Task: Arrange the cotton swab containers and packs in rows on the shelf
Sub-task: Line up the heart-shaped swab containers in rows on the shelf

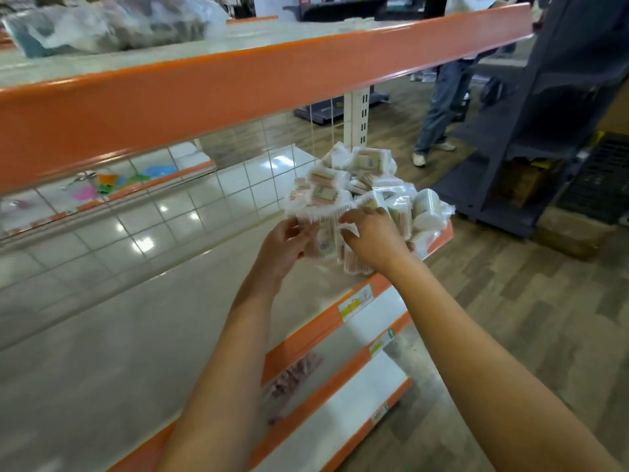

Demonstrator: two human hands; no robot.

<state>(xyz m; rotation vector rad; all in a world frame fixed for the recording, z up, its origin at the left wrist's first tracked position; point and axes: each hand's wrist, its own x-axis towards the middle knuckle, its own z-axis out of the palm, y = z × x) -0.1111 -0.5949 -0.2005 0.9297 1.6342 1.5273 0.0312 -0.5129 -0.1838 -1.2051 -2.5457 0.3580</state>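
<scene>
A jumbled heap of cotton swab packs (360,178), wrapped in clear plastic, lies at the right end of the cream shelf (136,318). At the heap's near edge, my left hand (282,247) grips the left side of one cotton swab pack (325,238) with a barcode label. My right hand (371,240) holds the same pack's right side, its fingers pinching the white wrapper. Several swab boxes lie under my right hand, partly hidden.
An orange-edged upper shelf (238,83) hangs close above the heap. A wire-grid back panel (204,199) closes the rear. Lower shelves (357,386) with price tags jut out below. A person's legs (439,107) and a dark rack (544,131) stand in the aisle at right.
</scene>
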